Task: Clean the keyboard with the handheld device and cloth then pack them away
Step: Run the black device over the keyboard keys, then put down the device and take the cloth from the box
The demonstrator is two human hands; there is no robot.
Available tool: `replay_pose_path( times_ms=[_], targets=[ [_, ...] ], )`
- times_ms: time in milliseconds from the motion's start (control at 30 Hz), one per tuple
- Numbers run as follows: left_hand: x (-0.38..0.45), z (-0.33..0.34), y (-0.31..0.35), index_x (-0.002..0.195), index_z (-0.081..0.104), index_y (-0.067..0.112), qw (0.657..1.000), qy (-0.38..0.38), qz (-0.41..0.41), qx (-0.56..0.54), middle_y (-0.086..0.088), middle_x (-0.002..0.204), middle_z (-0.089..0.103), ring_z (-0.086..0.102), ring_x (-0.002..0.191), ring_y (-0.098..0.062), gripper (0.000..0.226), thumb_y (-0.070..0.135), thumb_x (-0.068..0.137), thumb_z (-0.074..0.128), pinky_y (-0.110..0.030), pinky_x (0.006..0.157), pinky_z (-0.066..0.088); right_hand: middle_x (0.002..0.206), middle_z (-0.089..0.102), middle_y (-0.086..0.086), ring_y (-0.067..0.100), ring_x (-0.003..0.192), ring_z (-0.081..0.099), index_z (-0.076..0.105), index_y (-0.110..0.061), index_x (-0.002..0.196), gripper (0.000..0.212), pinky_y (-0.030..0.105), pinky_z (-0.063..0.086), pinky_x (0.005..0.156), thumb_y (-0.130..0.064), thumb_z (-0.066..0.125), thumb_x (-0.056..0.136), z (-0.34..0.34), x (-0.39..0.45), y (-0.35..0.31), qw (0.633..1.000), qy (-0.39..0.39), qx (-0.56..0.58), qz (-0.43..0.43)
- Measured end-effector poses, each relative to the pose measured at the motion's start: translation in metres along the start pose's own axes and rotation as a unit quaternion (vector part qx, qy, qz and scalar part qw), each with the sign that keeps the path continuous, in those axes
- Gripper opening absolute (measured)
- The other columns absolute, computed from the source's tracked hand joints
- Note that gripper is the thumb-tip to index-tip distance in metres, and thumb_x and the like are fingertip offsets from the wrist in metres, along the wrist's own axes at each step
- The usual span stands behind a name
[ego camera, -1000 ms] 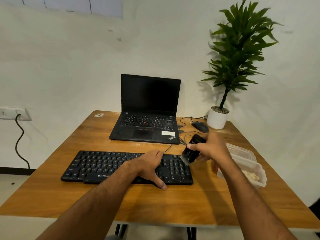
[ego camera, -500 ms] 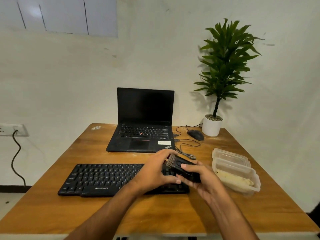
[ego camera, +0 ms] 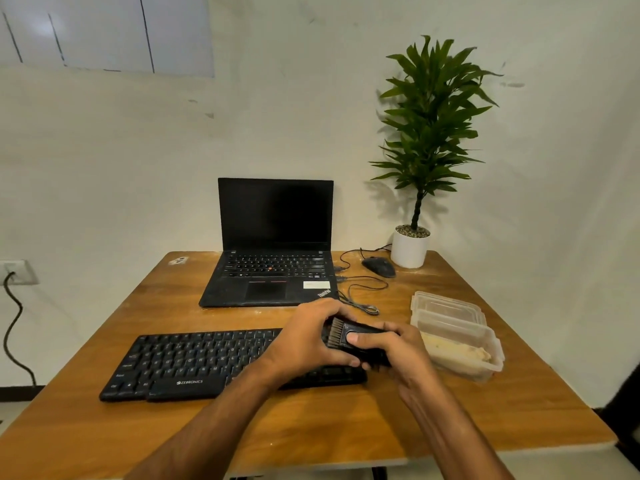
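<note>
Both hands (ego camera: 311,337) (ego camera: 398,351) hold the handheld device (ego camera: 360,336) above the keyboard (ego camera: 194,362)

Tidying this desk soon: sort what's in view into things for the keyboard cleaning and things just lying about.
For the job:
handheld device, held in both hands
left hand
right hand
keyboard
plastic container, something pale inside, maybe the cloth

Just lying about:
laptop
mouse
potted plant

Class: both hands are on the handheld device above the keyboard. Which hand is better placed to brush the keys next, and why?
Probably the right hand: it wraps the handheld device's body, thumb on top. The left hand grips only the bristle end, above the keyboard.
</note>
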State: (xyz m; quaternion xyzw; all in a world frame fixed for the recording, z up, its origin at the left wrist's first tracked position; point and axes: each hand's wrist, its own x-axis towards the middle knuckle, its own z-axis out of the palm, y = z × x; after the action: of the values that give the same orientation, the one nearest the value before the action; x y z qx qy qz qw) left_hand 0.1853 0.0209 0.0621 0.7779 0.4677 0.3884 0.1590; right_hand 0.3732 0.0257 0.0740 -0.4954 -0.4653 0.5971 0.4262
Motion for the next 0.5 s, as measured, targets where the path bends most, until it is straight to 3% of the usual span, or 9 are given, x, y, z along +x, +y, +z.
replay_pose_path(
  times_ms=[167,333,433,500],
  targets=[
    [0.002,0.004,0.002,0.107,0.058,0.049,1.0,-0.008,-0.003,-0.001,0.024,0.105,0.063,0.059,0.103,0.009,0.066,0.021,0.063,0.099,-0.008,0.083,0.047,0.082,0.075,0.025,0.037,0.067,0.074,0.07,0.012,0.09,0.029,0.032,0.058,0.05,0.009,0.083,0.064,-0.009,0.0,0.001,1.0,0.018,0.009,-0.014],
    [0.005,0.009,-0.001,0.107,0.062,0.046,1.0,-0.026,-0.004,-0.012,0.021,0.103,0.066,0.062,0.099,0.002,0.063,0.019,0.064,0.099,-0.011,0.08,0.05,0.094,0.075,0.026,0.041,0.082,0.075,0.077,0.003,0.092,0.019,0.042,0.064,0.067,0.006,0.081,0.074,-0.023,0.004,0.007,0.999,-0.027,-0.012,-0.023],
    [0.008,0.02,-0.002,0.11,0.069,0.031,0.999,-0.039,-0.006,-0.01,0.019,0.102,0.067,0.063,0.098,0.002,0.054,0.023,0.065,0.098,-0.014,0.082,0.051,0.098,0.077,0.01,0.026,0.088,0.076,0.078,-0.01,0.099,0.029,0.036,0.062,0.075,-0.005,0.088,0.073,-0.039,0.004,0.014,0.992,-0.035,-0.105,-0.068],
    [0.012,0.03,-0.004,0.113,0.071,0.027,0.999,-0.049,-0.008,-0.001,0.018,0.106,0.068,0.063,0.101,0.0,0.053,0.029,0.067,0.097,-0.02,0.086,0.054,0.099,0.076,-0.005,0.008,0.091,0.071,0.074,-0.023,0.106,0.045,0.021,0.057,0.077,-0.015,0.093,0.066,-0.054,0.001,0.016,0.961,-0.03,-0.252,-0.114]
  ],
)
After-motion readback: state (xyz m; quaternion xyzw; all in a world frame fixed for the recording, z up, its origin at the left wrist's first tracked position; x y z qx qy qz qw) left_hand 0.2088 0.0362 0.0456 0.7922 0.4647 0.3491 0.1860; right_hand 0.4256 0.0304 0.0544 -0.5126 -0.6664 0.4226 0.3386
